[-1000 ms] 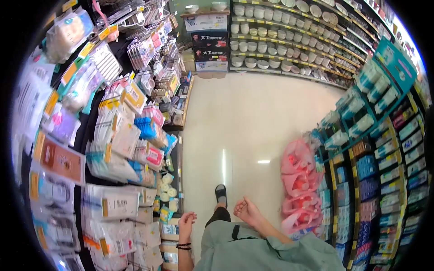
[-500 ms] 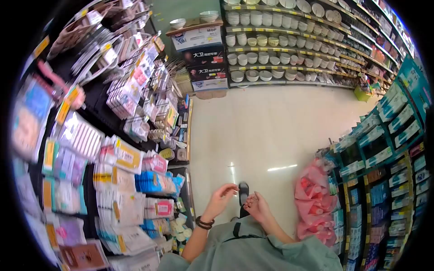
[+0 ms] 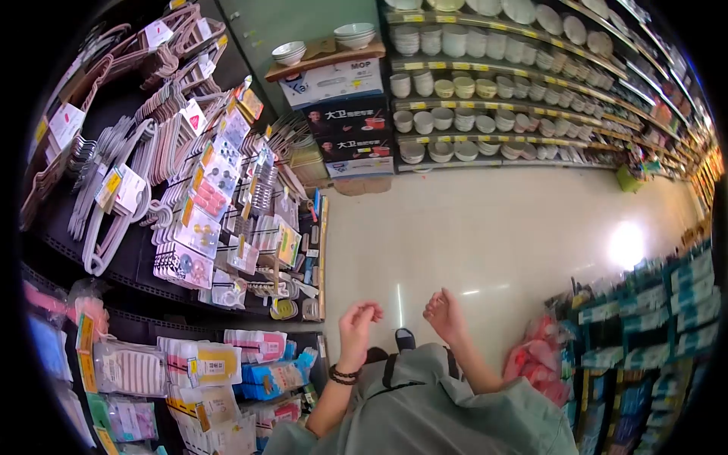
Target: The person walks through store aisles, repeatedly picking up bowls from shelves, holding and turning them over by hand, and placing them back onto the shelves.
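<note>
My left hand [image 3: 359, 324], with dark beaded bracelets [image 3: 344, 374] at its wrist, hangs in the air in front of my body. Its fingers are loosely bent and hold nothing that I can see. To its right, my right hand [image 3: 444, 312] is raised over the floor, fingers half curled and pointing up, also without a visible object. The two hands are apart and touch no goods. Nearest to the left hand are blue packets [image 3: 274, 376] and a pink-and-white packet [image 3: 262, 345] on the left shelf.
Hangers [image 3: 121, 197] and hanging small goods [image 3: 201, 220] fill the left rack. Stacked mop boxes [image 3: 350, 114] carry bowls [image 3: 354, 35] ahead. Shelves of bowls [image 3: 462, 120] line the back. A pink plastic bag [image 3: 535, 360] lies beside the right shelf, and pale floor [image 3: 455, 220] runs between.
The view has moved forward and tilted, bringing the hangers and mop boxes nearer. My hands have moved further apart and higher, with the right hand shifting right.
</note>
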The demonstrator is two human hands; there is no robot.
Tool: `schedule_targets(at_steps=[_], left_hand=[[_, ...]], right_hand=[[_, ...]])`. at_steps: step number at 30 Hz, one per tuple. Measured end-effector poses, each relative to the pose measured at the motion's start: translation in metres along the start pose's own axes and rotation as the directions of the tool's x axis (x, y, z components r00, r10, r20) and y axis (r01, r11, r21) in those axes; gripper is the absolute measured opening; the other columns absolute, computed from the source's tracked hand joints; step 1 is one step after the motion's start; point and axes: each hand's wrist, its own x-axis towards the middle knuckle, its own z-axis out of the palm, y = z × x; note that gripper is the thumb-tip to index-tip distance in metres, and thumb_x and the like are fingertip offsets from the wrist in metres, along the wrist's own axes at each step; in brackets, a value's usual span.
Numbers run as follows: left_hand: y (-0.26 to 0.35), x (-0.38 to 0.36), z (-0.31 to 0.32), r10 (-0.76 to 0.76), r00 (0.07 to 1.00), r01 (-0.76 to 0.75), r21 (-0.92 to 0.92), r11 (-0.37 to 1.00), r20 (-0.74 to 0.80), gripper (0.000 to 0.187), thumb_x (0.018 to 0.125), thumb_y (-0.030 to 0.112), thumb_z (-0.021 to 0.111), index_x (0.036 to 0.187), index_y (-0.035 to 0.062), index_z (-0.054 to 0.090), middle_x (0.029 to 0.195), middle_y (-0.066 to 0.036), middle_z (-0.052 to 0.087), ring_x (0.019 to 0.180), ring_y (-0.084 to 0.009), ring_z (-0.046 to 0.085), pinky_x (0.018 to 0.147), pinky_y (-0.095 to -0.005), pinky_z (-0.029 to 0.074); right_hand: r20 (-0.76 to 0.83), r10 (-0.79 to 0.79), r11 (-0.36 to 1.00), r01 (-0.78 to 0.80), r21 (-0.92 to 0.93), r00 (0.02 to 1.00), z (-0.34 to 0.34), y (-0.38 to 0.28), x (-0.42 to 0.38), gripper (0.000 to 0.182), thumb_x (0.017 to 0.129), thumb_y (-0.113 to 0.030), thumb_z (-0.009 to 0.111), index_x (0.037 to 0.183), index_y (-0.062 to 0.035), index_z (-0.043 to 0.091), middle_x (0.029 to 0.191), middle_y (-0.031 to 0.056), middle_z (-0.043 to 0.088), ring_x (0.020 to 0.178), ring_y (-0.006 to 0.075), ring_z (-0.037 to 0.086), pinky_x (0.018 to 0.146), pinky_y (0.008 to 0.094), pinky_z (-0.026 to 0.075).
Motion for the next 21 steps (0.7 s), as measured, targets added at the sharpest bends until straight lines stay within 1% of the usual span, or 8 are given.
schedule_targets(at_steps=[5, 8, 9, 12, 13, 16, 17, 21], left_hand=[[0.016, 0.093, -0.031, 0.056, 0.988, -0.070, -0.096, 0.993, -0.144, 0.013, 0.096, 0.006, 0.051, 0.101, -0.0004, 0.061, 0.088, -0.007, 0.065, 0.081, -0.0143, 0.060, 0.076, -0.0272, 0.048], [0.000, 0.148, -0.058, -0.030, 0.979, 0.004, -0.132, 0.991, -0.200, 0.014, 0.096, 0.008, 0.051, 0.103, 0.0013, 0.062, 0.090, -0.006, 0.063, 0.082, -0.0145, 0.059, 0.075, -0.0289, 0.048], [-0.003, 0.167, -0.066, -0.031, 0.976, 0.005, -0.122, 0.993, -0.217, 0.015, 0.096, 0.009, 0.051, 0.103, 0.0018, 0.062, 0.090, -0.006, 0.063, 0.081, -0.0143, 0.060, 0.075, -0.0285, 0.048], [-0.017, 0.240, -0.091, -0.074, 0.964, 0.032, -0.167, 0.985, -0.255, 0.015, 0.096, 0.010, 0.051, 0.103, 0.0022, 0.062, 0.090, -0.006, 0.063, 0.081, -0.0143, 0.060, 0.074, -0.0283, 0.048], [-0.013, 0.271, -0.098, -0.077, 0.965, 0.034, -0.170, 0.985, -0.252, 0.015, 0.096, 0.012, 0.052, 0.104, 0.0026, 0.061, 0.089, -0.006, 0.063, 0.081, -0.0142, 0.060, 0.073, -0.0286, 0.048], [0.008, 0.369, -0.113, 0.006, 0.973, -0.043, -0.158, 0.986, -0.230, 0.017, 0.098, 0.014, 0.052, 0.107, 0.0023, 0.061, 0.090, -0.005, 0.064, 0.082, -0.0132, 0.060, 0.074, -0.0259, 0.047], [0.022, 0.404, -0.114, 0.023, 0.975, -0.055, -0.141, 0.988, -0.221, 0.019, 0.098, 0.017, 0.052, 0.107, 0.0029, 0.060, 0.090, -0.005, 0.063, 0.083, -0.0128, 0.060, 0.074, -0.0258, 0.046], [0.072, 0.538, -0.113, 0.153, 0.960, -0.195, -0.167, 0.966, -0.233, 0.018, 0.098, 0.017, 0.052, 0.107, 0.0028, 0.059, 0.090, -0.005, 0.062, 0.082, -0.0132, 0.059, 0.074, -0.0269, 0.046]], right_hand=[[0.074, 0.000, 0.996, 0.007, -0.093, 0.997, 0.076, -0.033, 0.098, 0.026, 0.101, -0.028, 0.048, 0.086, -0.0075, 0.055, 0.073, 0.0023, 0.055, 0.073, 0.0149, 0.052, 0.071, 0.0305, 0.043], [0.073, 0.002, 0.972, 0.015, -0.235, 0.997, 0.104, -0.034, 0.156, 0.025, 0.101, -0.027, 0.048, 0.089, -0.0066, 0.057, 0.076, 0.0017, 0.056, 0.077, 0.0142, 0.054, 0.073, 0.0300, 0.043], [0.121, 0.017, 0.962, 0.017, -0.273, 0.993, 0.114, -0.036, 0.176, 0.025, 0.101, -0.026, 0.048, 0.095, -0.0044, 0.060, 0.081, 0.0025, 0.060, 0.080, 0.0142, 0.056, 0.076, 0.0302, 0.045], [0.179, 0.062, 0.875, 0.033, -0.483, 0.982, 0.150, -0.044, 0.237, 0.026, 0.101, -0.025, 0.048, 0.100, -0.0017, 0.062, 0.086, 0.0040, 0.061, 0.084, 0.0142, 0.058, 0.077, 0.0305, 0.046], [0.169, 0.084, 0.835, 0.023, -0.549, 0.982, 0.162, -0.050, 0.261, 0.027, 0.100, -0.024, 0.050, 0.106, -0.0007, 0.063, 0.091, 0.0052, 0.063, 0.088, 0.0142, 0.059, 0.079, 0.0299, 0.047], [0.181, 0.106, 0.727, 0.047, -0.685, 0.978, 0.214, -0.065, 0.332, 0.026, 0.100, -0.023, 0.052, 0.110, -0.0019, 0.063, 0.095, 0.0050, 0.064, 0.090, 0.0133, 0.059, 0.080, 0.0295, 0.047], [0.182, 0.141, 0.706, 0.030, -0.707, 0.973, 0.230, -0.073, 0.358, 0.027, 0.101, -0.023, 0.051, 0.115, -0.0018, 0.060, 0.099, 0.0049, 0.063, 0.092, 0.0133, 0.059, 0.080, 0.0270, 0.047], [0.198, 0.156, 0.654, 0.049, -0.755, 0.968, 0.301, -0.093, 0.452, 0.028, 0.100, -0.023, 0.053, 0.117, -0.0019, 0.062, 0.098, 0.0066, 0.065, 0.091, 0.0139, 0.060, 0.079, 0.0292, 0.047]])
